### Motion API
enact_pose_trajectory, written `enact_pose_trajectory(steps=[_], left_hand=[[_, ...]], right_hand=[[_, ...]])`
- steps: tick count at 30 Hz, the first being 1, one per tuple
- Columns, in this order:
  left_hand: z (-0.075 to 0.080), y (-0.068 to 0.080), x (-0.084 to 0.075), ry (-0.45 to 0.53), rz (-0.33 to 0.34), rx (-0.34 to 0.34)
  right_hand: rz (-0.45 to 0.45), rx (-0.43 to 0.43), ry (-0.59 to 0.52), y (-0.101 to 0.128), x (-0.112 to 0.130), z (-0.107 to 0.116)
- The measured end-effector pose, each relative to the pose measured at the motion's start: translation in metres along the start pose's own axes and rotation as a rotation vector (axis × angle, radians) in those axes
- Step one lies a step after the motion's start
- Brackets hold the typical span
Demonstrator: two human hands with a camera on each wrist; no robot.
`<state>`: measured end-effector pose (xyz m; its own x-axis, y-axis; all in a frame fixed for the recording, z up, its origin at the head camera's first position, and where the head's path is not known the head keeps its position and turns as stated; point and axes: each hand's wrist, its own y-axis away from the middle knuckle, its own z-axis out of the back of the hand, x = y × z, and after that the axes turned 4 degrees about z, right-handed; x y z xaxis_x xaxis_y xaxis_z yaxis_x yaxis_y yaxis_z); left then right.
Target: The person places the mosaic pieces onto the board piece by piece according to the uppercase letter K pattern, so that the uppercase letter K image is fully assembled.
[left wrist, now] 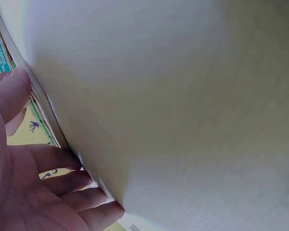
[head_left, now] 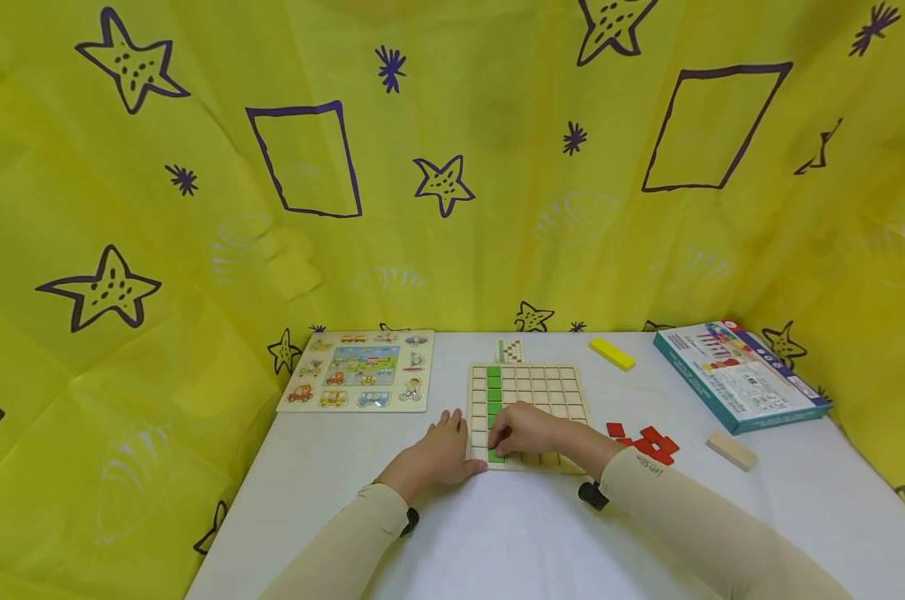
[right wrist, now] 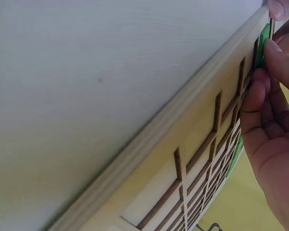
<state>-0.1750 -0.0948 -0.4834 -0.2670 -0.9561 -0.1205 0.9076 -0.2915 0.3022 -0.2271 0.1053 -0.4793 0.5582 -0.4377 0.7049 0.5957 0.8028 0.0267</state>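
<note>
Your head camera looks forward and down from above your forearms, taking in the whole white bench (head_left: 497,533) and the yellow cloth backdrop (head_left: 452,167) behind it. The wooden grid board (head_left: 531,392) sits mid-frame, at some distance. Your left wrist camera sits very low and close, skimming along the bench surface toward the board's edge (left wrist: 43,103), with your left hand (left wrist: 33,192) filling its lower left corner. Your right wrist camera is equally close, looking along the board's rim (right wrist: 183,120) toward your right hand (right wrist: 274,120). All three views share the board's near edge.
</note>
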Motion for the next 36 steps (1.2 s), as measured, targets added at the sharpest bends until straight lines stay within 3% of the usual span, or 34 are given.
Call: enact_pose_trajectory(steps=[10, 16, 25, 36], left_hand=[[0.002, 0.001, -0.001, 0.015, 0.006, -0.004], [-0.001, 0.001, -0.002, 0.02, 0.014, -0.001], [-0.002, -0.001, -0.001, 0.009, 0.019, -0.009], [-0.004, -0.001, -0.001, 0.013, 0.001, -0.011]], right_hand=[[-0.007, -0.032, -0.016, 0.008, 0.001, 0.002], [-0.065, -0.088, -0.043, 0.024, -0.007, 0.018], [-0.256, -0.17, -0.016, 0.069, -0.033, 0.055], [-0.477, -0.242, -0.045, 0.125, -0.067, 0.074]])
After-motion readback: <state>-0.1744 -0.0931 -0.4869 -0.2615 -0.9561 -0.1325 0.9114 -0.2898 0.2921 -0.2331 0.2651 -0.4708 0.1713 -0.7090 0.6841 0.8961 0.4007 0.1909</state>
